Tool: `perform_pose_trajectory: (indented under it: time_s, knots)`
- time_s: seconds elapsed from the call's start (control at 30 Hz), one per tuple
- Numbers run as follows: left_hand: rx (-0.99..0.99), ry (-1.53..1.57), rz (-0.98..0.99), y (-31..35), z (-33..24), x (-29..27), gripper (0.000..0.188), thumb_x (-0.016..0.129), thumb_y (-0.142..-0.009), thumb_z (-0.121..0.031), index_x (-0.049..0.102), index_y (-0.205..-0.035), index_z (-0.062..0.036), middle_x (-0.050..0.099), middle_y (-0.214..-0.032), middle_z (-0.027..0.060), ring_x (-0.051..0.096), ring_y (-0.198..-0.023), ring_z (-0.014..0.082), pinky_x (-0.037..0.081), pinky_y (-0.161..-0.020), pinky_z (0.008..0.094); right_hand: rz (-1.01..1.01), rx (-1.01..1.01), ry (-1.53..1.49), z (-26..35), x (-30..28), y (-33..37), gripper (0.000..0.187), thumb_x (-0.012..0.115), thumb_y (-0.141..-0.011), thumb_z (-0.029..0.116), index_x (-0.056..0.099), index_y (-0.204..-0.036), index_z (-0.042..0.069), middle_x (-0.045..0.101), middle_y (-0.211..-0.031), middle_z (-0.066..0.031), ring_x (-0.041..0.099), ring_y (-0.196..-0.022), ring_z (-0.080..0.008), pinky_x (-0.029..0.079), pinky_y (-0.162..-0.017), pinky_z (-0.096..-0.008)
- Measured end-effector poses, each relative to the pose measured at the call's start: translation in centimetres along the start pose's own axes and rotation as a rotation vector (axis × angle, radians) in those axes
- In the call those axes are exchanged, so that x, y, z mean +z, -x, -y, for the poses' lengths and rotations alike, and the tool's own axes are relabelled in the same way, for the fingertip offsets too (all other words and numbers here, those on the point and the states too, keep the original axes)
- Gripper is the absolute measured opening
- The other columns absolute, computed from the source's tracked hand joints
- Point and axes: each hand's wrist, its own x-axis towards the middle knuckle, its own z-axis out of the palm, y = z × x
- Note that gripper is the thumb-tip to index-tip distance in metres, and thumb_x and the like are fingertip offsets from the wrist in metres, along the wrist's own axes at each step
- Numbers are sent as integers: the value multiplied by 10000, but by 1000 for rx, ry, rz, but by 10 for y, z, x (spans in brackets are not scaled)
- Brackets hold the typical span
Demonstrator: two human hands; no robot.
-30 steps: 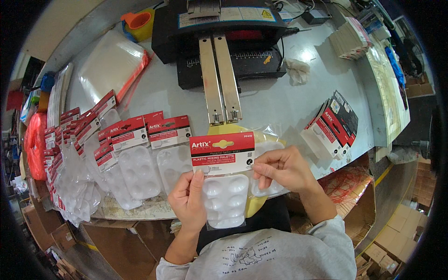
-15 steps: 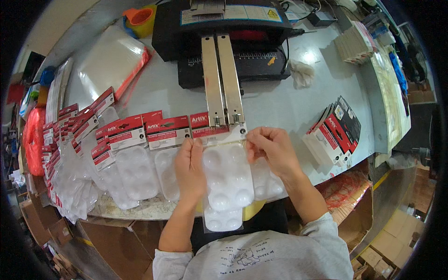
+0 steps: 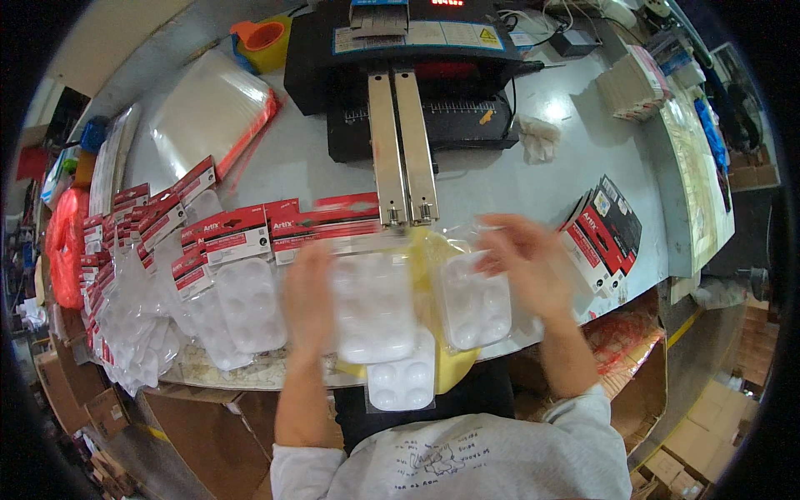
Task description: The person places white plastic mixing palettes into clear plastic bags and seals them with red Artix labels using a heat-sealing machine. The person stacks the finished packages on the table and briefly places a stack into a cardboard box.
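My left hand point(image 3: 308, 292), blurred by motion, is at the left edge of a white plastic palette pack point(image 3: 373, 308) with a red-and-white header card, and appears to grip it. The pack lies left of and below the tips of two metal arms point(image 3: 386, 158) on a black stapling machine point(image 3: 308, 79). My right hand point(image 3: 533, 262), also smeared, is off that pack with its fingers apart. It hovers at a clear-bagged white palette point(image 3: 477, 304) without a card; whether it touches the bag I cannot tell. Another bagged palette point(image 3: 402, 382) overhangs the table's front edge.
Carded palette packs point(image 3: 250, 304) lie piled to the left. Folded red-and-white header cards point(image 3: 596, 237) stand at the right. Clear plastic bags point(image 3: 212, 112) lie at the back left, a yellow tape roll point(image 3: 283, 50) behind them. A crumpled white tissue point(image 3: 540, 137) sits right of the machine.
My left hand and the carded pack have moved left, away from the metal arms' tips. My right hand has let go of the pack and moved right, uncovering the bagged palette there.
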Motion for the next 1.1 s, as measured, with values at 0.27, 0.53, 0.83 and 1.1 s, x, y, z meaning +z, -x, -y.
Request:
perform_pose_trajectory:
  time_s: [0.27, 0.53, 0.83, 1.1]
  knots:
    - [259, -89, -36, 25, -35, -21, 245, 680, -764, -183, 581, -929, -32, 521, -1101, 141, 506, -1034, 305, 424, -862, 404, -398, -513, 1115, -16, -143, 1, 933, 836, -511, 393, 475, -1263, -25, 486, -1304, -204, 445, -1238, -334, 349, -1022, -392]
    - [116, 38, 146, 22, -60, 80, 210, 673, -780, -239, 594, -835, -52, 542, -919, 131, 526, -938, 314, 429, -812, 387, -500, -442, 941, -16, -132, 7, 695, 791, -631, 307, 544, -1231, 58, 533, -1271, -162, 511, -1176, -307, 396, -945, -363]
    - [-145, 1128, 358, 60, -94, 12, 111, 538, -893, -91, 449, -867, -30, 632, -954, 147, 589, -923, 193, 441, -819, 317, -284, -537, 205, 33, -71, 62, 491, 771, -691, 200, 556, -1088, 7, 632, -907, -41, 604, -832, -133, 478, -750, -274]
    - [-217, 915, 336, 75, -65, -17, 116, 510, -929, -83, 521, -987, 16, 677, -836, 101, 590, -778, 94, 443, -693, 212, 354, -325, 429, 24, 13, 24, 351, 758, -731, 269, 613, -897, -4, 586, -667, -111, 523, -560, -207, 440, -554, -287]
